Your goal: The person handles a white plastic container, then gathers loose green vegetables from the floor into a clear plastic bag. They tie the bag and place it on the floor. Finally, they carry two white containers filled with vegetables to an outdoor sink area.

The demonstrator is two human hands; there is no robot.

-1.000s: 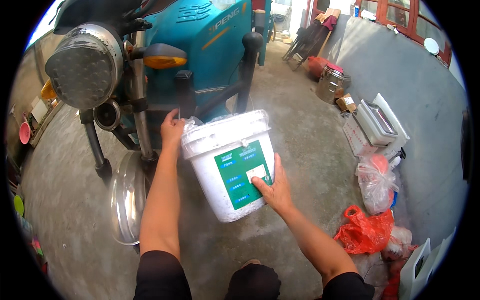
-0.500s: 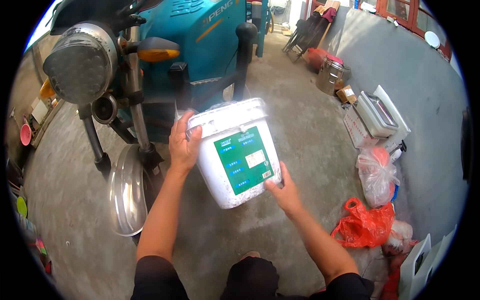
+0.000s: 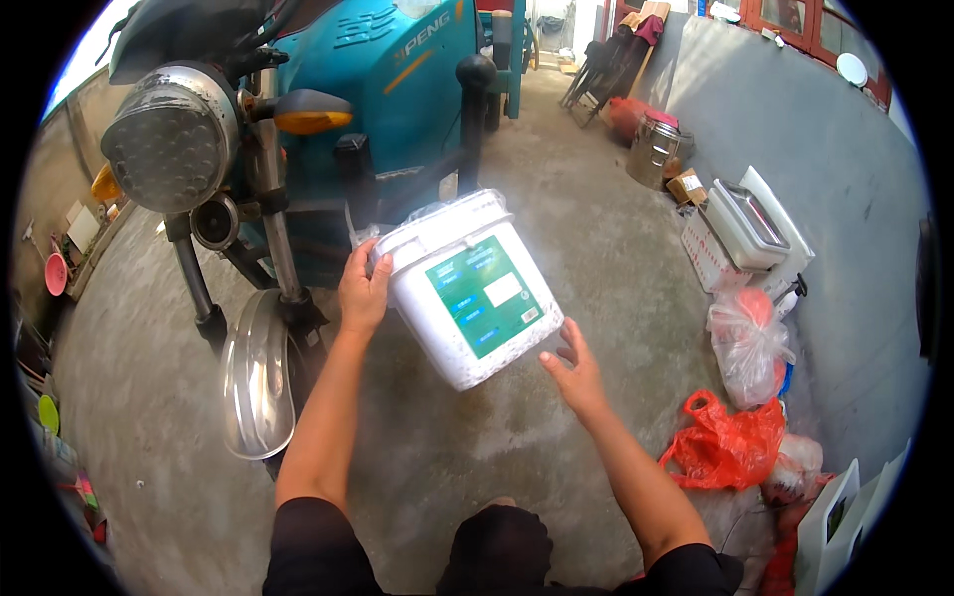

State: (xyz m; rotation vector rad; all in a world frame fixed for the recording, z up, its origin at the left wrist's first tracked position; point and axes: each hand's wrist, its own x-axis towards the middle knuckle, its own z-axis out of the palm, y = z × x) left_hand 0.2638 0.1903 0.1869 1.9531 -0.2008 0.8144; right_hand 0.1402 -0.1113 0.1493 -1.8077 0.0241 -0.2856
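A white square plastic bucket [image 3: 425, 328] with a green label hangs tilted in front of me, its lower part speckled with dirt. A white lid or broad rim [image 3: 447, 226] tops it, with clear plastic film at the far edge. My left hand [image 3: 363, 288] grips the bucket at its upper left corner, thumb on the near side. Beside the lower right corner is my right hand [image 3: 578, 375], fingers spread and palm empty. Its fingertips are very close to the bucket's side; whether they touch it I cannot tell.
A teal motor tricycle [image 3: 417, 79] stands ahead left, its front wheel fender [image 3: 256, 382] near my left forearm. Along the grey wall at right are a steel pot [image 3: 653, 151], a white foam box [image 3: 745, 233], a clear bag [image 3: 747, 348] and a red plastic bag [image 3: 725, 447].
The bucket has tilted further, its bottom swinging up and to the right. My right hand has loosened from the lower corner and spread its fingers. The left hand keeps its grip.
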